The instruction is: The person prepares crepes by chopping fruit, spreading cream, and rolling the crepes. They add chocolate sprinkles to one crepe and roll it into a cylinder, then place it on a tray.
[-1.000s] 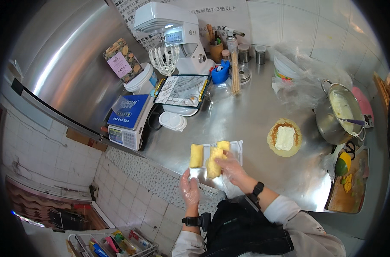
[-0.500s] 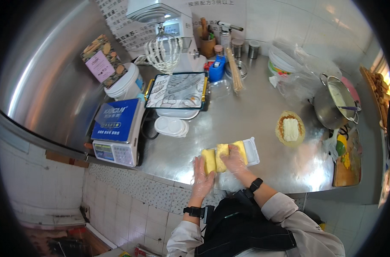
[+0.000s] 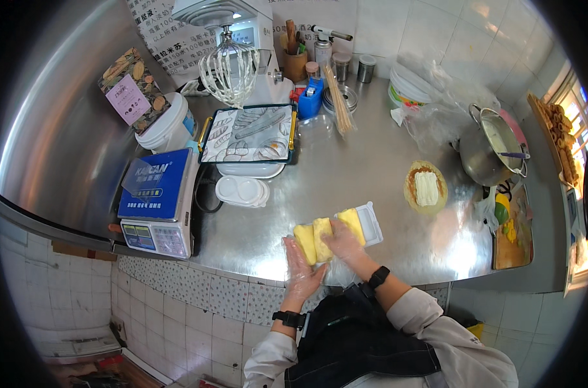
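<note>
Both of my hands wear thin clear plastic gloves. My left hand (image 3: 299,266) cups the outer side and near end of a yellow crepe roll (image 3: 305,244), fingers along its left side and thumb spread out below. Alongside it is a second yellow crepe roll (image 3: 321,238), which my right hand (image 3: 345,244) grips from the right; its fingers are partly hidden. A third yellow crepe roll (image 3: 350,223) lies in a white plastic tray (image 3: 371,226), beyond the right hand. Further right, a flat crepe (image 3: 413,197) on the counter carries brown crumbs and a block of white cream (image 3: 427,188).
At left stand a scale (image 3: 153,236) with a blue box and white lidded containers (image 3: 239,191). A mixer whisk (image 3: 229,74) coated in cream hangs behind a patterned tray (image 3: 247,134). Rightward are a steel pot (image 3: 484,158) and a cutting board (image 3: 513,252). Skewers (image 3: 338,100) lie at the back.
The whole view has shifted slightly. The two rolls between my hands have tilted a little and sit closer together, slightly nearer to me. The roll in the tray stays put.
</note>
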Motion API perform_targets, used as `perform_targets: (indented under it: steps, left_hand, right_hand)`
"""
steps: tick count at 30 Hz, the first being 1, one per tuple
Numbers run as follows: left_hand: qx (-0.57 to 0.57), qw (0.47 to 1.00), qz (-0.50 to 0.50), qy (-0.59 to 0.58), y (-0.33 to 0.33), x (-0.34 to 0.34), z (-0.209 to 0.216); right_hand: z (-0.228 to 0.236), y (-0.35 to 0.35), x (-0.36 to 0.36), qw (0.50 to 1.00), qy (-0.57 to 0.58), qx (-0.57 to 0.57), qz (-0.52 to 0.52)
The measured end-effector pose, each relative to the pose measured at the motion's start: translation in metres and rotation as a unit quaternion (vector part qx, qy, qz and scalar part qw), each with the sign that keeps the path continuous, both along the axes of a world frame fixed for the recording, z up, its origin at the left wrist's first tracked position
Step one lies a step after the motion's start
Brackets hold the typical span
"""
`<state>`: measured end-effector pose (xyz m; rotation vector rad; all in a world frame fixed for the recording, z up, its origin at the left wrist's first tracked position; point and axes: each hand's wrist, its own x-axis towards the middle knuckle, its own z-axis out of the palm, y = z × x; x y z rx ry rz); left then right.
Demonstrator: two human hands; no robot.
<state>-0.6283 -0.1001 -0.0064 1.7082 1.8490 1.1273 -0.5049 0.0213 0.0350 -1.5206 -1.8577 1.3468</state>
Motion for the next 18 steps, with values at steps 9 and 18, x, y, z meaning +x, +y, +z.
perform_targets:
  steps: [9, 18]
  left_hand:
    - [0.06, 0.995, -0.015, 0.08, 0.011, -0.008, 0.013]
    - [-0.012, 0.996, -0.046, 0.079, 0.013, -0.002, 0.02]
  right_hand:
    - [0.022, -0.004, -0.002, 0.999, -0.038, -0.014, 0.007]
    - [0.059, -0.007, -0.008, 0.971, -0.217, 0.044, 0.092]
